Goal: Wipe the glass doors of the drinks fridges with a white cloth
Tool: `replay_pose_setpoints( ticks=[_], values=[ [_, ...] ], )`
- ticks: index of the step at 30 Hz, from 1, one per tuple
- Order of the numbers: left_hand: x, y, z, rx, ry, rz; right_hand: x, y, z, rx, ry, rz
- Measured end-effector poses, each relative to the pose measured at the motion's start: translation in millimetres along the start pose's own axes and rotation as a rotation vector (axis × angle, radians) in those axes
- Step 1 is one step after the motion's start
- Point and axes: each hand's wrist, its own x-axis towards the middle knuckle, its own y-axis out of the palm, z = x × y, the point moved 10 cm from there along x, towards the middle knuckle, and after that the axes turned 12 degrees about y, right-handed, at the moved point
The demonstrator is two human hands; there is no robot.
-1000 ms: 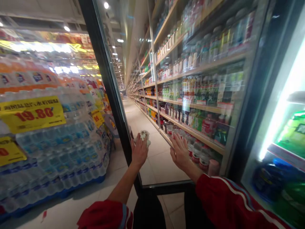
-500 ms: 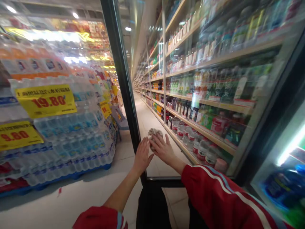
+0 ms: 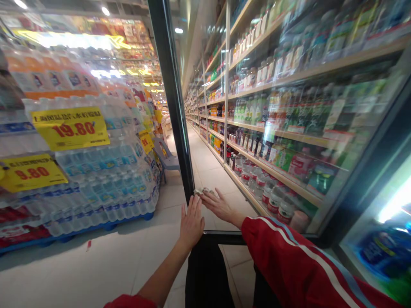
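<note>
I stand at an open glass fridge door [image 3: 171, 111] with a black frame. My left hand [image 3: 192, 222] lies flat and open against the door's outer edge, near its bottom corner. My right hand [image 3: 221, 206] reaches across the glass and presses a small crumpled light cloth [image 3: 201, 191] under its fingertips, low on the pane beside the frame. The two hands are almost touching. Both arms wear red sleeves with white stripes.
Stacked packs of water bottles [image 3: 105, 179] with yellow price signs [image 3: 70, 127] fill the left. Through the glass a long aisle of drink shelves [image 3: 282, 128] runs away. A grey chair [image 3: 167, 157] stands by the stack. The lit fridge interior [image 3: 385, 244] is at the right.
The cloth passed from my left hand to my right. Both hands slid lower on the door, and my right hand moved left towards the frame.
</note>
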Motion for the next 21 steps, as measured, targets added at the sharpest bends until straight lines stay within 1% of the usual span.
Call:
replay_pose_setpoints(
  ticks=[3,5,7,10,12,14,17,19,21],
  values=[
    [4.7,-5.9,5.9,0.01,-0.038,-0.035,23.0,-26.8,-32.6,-0.036,0.151,-0.074],
    [7.6,-7.9,5.8,0.005,-0.044,-0.046,26.5,-41.0,-51.6,-0.057,0.232,-0.121],
    [11.6,-8.8,2.0,-0.009,-0.032,-0.053,20.5,-45.4,-59.7,-0.062,0.241,-0.126],
    [21.5,-10.1,-8.1,-0.042,0.008,-0.065,8.4,-43.5,-60.6,-0.061,0.201,-0.102],
    [29.6,-12.4,-15.0,-0.055,0.031,-0.086,9.0,-48.1,-65.9,-0.075,0.226,-0.115],
    [36.9,-15.1,-20.1,-0.058,0.044,-0.111,19.2,-59.6,-75.9,-0.101,0.272,-0.145],
    [44.0,-15.9,-25.3,-0.065,0.059,-0.134,43.1,-80.6,-93.9,-0.127,0.318,-0.178],
    [46.3,-14.8,-28.0,-0.071,0.071,-0.139,55.0,-86.1,-104.4,-0.121,0.34,-0.143],
    [47.7,-13.6,-30.1,-0.076,0.077,-0.138,56.3,-83.6,-106.9,-0.111,0.335,-0.096]
  ],
)
